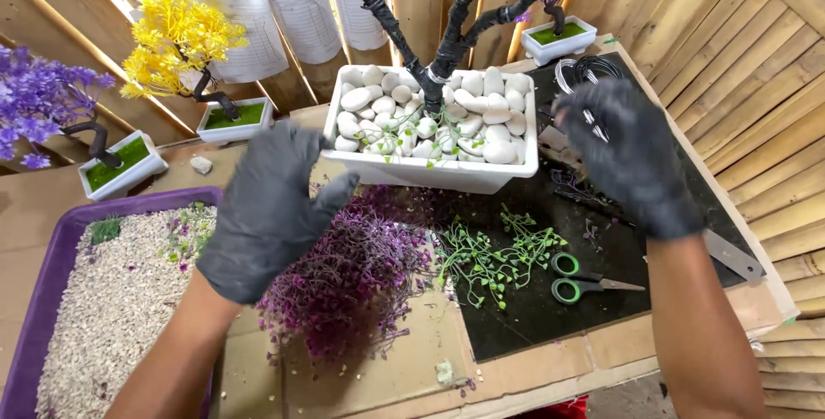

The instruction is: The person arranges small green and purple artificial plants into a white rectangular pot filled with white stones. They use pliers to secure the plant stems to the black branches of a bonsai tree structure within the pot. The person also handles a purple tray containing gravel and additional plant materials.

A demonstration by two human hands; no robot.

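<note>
Between gloved hands, white pebble planter (430,171), purple sprigs (352,277), scissors (577,277).

Both hands, left hand (268,204) and right hand (632,154), wear dark grey gloves. The rectangular planter (430,171) is white, filled with white pebbles (485,114) around a black-wrapped trunk (447,54); the foliage heap (352,277) is purple, the loose sprigs (494,256) green on a black mat (550,316). The scissors (580,277) have green handles, the tray (43,299) is purple (holding pale speckled gravel), and one small tree (176,36) is yellow.
</note>
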